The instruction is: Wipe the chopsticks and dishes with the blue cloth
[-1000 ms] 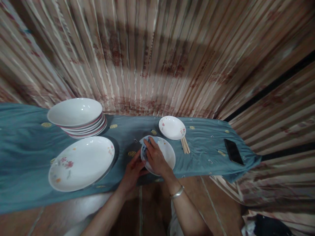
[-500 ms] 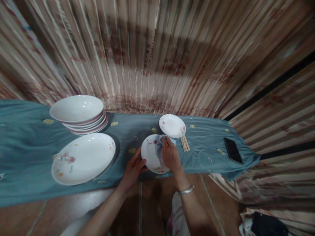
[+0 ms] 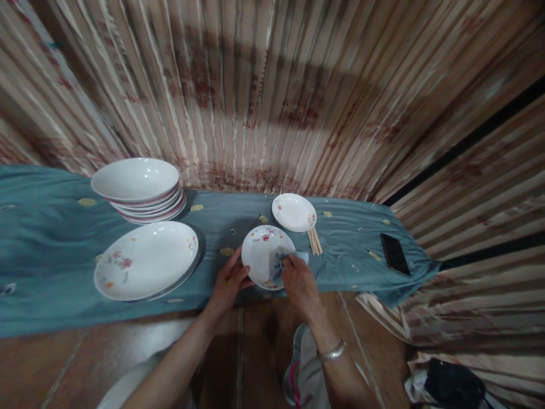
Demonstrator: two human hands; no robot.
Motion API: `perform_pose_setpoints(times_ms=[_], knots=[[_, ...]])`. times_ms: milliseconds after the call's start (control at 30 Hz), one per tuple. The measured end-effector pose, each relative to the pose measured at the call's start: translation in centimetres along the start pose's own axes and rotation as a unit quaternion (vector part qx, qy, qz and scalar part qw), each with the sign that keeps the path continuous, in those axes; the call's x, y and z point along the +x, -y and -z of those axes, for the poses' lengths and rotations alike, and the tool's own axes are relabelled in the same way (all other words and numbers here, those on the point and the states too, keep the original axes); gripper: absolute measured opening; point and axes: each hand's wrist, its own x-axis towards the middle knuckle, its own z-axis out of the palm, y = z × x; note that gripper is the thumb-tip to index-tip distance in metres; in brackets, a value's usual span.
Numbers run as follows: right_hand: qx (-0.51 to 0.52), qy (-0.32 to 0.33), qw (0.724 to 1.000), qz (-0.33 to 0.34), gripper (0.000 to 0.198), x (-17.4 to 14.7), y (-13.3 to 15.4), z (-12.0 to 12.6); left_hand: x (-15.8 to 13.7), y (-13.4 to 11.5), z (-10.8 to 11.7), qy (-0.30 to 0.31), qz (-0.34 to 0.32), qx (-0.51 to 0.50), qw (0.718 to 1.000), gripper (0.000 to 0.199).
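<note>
A round white plate [image 3: 260,255] with a flowered rim is near the table's front edge. My left hand [image 3: 230,278] grips its left rim, thumb on top and fingers underneath. My right hand [image 3: 300,282] is closed on a pale blue cloth [image 3: 279,264] and presses it against the right part of the plate; one end of the cloth sticks out past the rim. Behind stands another round flowered plate [image 3: 293,212], with several wooden chopsticks [image 3: 314,241] lying at its lower right edge.
To the left are a stack of oval flowered plates [image 3: 149,261] and a stack of deep white bowls [image 3: 136,180]. A black phone [image 3: 395,254] lies at the right end of the teal tablecloth [image 3: 340,267]. A patterned curtain [image 3: 255,85] hangs behind; a dark bag [image 3: 453,383] is at lower right.
My right hand has slid the cloth down from the plate's upper right toward its lower right. My left hand keeps its hold on the rim. The view has shifted slightly.
</note>
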Motion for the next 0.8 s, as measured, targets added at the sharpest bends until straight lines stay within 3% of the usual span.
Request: perform_pose_setpoints(times_ms=[133,500,667,800], knots=[[0.009,0.022,1.000,0.010,0.030,-1.4,1.3,0.6,-0.3,0.2,-0.2,-0.003,-0.011,0.004,1.000,0.080],[0.206,-0.008,0.977,0.057,0.037,-1.9,6.2,0.3,-0.4,0.7,-0.3,-0.018,-0.017,0.003,1.000,0.079],[0.241,-0.005,0.968,0.068,0.035,-1.3,6.2,0.0,-0.1,0.8,-0.2,-0.043,-0.001,-0.018,0.999,0.073],[0.249,0.035,0.965,0.075,0.032,-1.3,4.8,0.8,0.0,0.9,0.1,-0.041,0.001,-0.023,0.999,0.072]])
